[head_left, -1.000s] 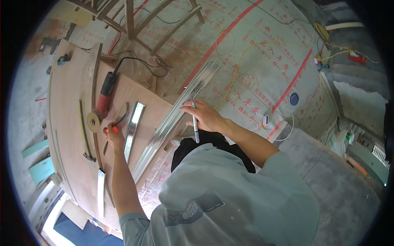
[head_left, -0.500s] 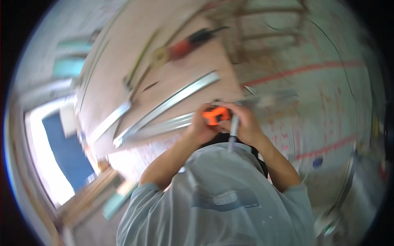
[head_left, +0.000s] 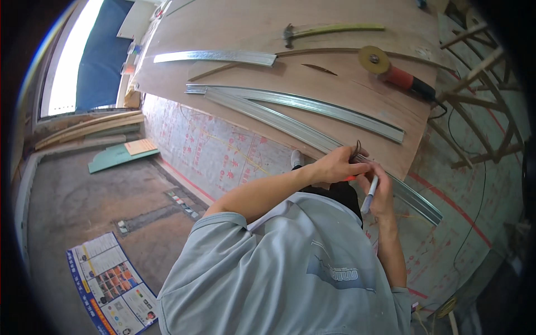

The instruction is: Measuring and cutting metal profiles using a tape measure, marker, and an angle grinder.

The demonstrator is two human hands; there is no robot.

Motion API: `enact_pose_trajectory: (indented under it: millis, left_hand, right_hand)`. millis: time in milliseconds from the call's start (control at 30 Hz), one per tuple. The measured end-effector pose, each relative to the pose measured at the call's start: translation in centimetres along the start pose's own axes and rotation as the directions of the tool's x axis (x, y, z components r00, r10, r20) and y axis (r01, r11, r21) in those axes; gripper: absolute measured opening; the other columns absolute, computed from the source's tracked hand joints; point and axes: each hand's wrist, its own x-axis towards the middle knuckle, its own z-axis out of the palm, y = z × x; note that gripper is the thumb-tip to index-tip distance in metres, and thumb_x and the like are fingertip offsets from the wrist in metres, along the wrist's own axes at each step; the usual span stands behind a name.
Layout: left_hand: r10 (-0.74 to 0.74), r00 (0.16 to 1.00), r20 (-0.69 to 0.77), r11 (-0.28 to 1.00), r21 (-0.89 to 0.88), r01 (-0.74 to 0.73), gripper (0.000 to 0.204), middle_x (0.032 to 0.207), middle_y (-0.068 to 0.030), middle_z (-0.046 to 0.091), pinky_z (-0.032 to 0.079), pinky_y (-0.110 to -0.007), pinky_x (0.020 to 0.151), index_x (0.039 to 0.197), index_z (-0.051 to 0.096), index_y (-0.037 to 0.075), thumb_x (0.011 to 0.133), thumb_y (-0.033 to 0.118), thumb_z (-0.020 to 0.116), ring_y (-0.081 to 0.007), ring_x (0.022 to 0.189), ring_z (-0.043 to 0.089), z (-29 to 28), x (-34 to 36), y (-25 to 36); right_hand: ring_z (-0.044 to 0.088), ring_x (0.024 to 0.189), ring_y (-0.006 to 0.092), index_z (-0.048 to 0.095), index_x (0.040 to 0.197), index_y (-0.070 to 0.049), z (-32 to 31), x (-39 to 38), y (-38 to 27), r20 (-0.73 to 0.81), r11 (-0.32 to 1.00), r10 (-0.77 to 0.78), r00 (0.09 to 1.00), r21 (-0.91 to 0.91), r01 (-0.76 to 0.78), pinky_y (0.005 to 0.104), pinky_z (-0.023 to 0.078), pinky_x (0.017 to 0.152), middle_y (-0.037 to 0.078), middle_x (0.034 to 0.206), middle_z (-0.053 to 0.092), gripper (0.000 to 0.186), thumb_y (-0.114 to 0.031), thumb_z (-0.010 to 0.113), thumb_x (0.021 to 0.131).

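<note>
Your left hand [head_left: 335,166] closes over the long curved metal channel [head_left: 312,137] where it runs off the near edge of the plywood sheet [head_left: 234,22], fingers curled around a small orange-red object that barely shows beneath them; what it is cannot be told. Just beside it, your right hand [head_left: 381,192] grips a white marker pen [head_left: 369,195], tip pointing down toward your body, the knuckles touching the same channel. That channel starts near the sheet's middle and slants across to its near right corner, passing over the edge and out above the printed red-and-white floor covering [head_left: 223,151].

A second curved metal channel [head_left: 335,109] lies alongside it, further in on the sheet. Toward the far edge rest a shorter metal strip [head_left: 215,56], a hammer with a pale green handle [head_left: 329,29] and, near the right edge, an angle grinder [head_left: 391,72] with a yellowish disc and red body, its cable trailing off the side. On the concrete floor at lower left lies a printed brochure [head_left: 109,285].
</note>
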Motion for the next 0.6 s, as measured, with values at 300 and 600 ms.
enact_pose_trajectory:
  millis: [300,600]
  left_hand:
    - [-0.165,0.948,-0.273,0.812,-0.583,-0.027,0.029,0.100,-0.0084,0.067,0.052,-0.033,0.091,0.120,0.064,-0.002,0.094,0.011,0.059,-0.0219,0.096,0.066,-20.9,-8.1,-8.8]
    - [0.089,0.587,-0.805,0.908,0.308,0.284,0.032,0.088,-0.0088,0.065,0.048,-0.033,0.067,0.105,0.065,-0.007,0.091,0.021,0.061,-0.0140,0.079,0.058,-50.5,-11.9,-20.6]
  right_hand:
    - [0.057,0.113,0.0393,0.058,0.133,-0.005,7.7,7.8,5.4,0.255,0.333,-0.235,0.938,-0.885,0.324,0.0473,0.046,0.095,0.019,0.127,0.061,0.059,-0.013,0.079,0.078]
    - [0.056,0.115,0.0404,0.057,0.135,-0.007,8.0,6.8,4.6,0.199,0.260,-0.018,0.980,-0.945,0.197,0.0478,0.046,0.098,0.020,0.125,0.060,0.054,0.006,0.056,0.082]
